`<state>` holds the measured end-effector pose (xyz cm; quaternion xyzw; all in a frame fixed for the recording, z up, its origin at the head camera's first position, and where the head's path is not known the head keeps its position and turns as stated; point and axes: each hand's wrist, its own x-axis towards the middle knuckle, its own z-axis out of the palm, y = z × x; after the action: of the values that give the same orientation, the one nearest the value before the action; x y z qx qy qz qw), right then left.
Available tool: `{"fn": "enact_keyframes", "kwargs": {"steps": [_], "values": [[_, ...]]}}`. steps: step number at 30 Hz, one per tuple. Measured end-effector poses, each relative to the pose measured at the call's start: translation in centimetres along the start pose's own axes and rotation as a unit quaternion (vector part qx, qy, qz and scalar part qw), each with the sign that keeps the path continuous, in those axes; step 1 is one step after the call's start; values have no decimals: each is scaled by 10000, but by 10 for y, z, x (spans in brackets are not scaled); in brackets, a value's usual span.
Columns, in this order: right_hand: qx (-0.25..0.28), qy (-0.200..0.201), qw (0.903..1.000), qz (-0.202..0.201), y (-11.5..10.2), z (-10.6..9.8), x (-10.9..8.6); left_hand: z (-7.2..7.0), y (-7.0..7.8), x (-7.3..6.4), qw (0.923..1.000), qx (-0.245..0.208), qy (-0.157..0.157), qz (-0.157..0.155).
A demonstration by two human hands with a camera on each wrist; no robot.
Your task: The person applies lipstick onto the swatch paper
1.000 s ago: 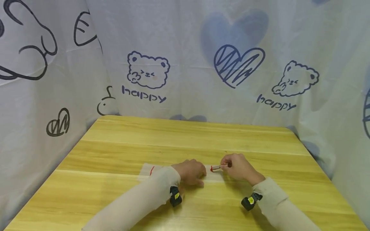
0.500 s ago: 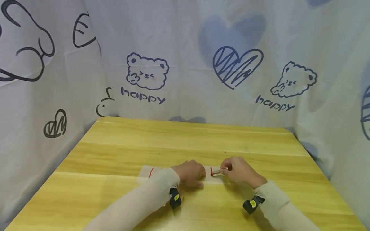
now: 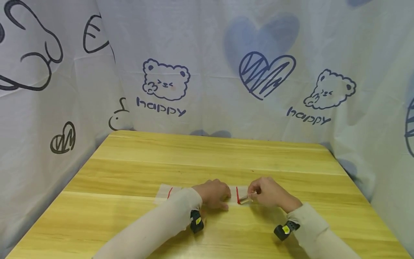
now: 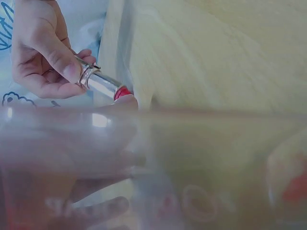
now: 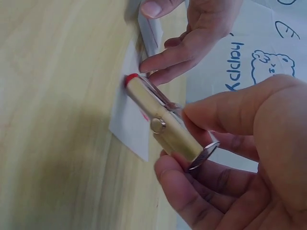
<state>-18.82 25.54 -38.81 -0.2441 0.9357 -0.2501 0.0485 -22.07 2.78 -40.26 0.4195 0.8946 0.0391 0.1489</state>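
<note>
A lipstick [image 5: 175, 136] with a gold tube and red tip is pinched between the thumb and fingers of my right hand [image 3: 271, 192]. Its tip touches a narrow white paper strip [image 3: 160, 196] lying across the table, at the lower end of a red line [image 3: 237, 193]. Another red mark [image 3: 169, 192] crosses the strip near its left end. My left hand [image 3: 211, 194] rests on the strip's middle, fingers extended in the right wrist view, and hides part of it. The left wrist view shows the lipstick from the side; a blurred, glossy band covers its lower half.
The wooden table [image 3: 194, 154] extends around the strip on all sides. White curtains [image 3: 207, 90] printed with bears and hearts hang behind and beside it. A black strap with a small camera [image 3: 196, 221] sits on each wrist.
My right hand has moved down toward the near edge of the strip with the lipstick. The red line has grown from a short mark to a longer stroke. My left hand stays in place.
</note>
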Motion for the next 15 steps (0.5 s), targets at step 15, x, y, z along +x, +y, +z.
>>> {"fn": "enact_keyframes", "kwargs": {"steps": [15], "values": [[-43,-151,9998,-124,-2,-1,-1,3,-2,2,10000,56,16,28]]}}
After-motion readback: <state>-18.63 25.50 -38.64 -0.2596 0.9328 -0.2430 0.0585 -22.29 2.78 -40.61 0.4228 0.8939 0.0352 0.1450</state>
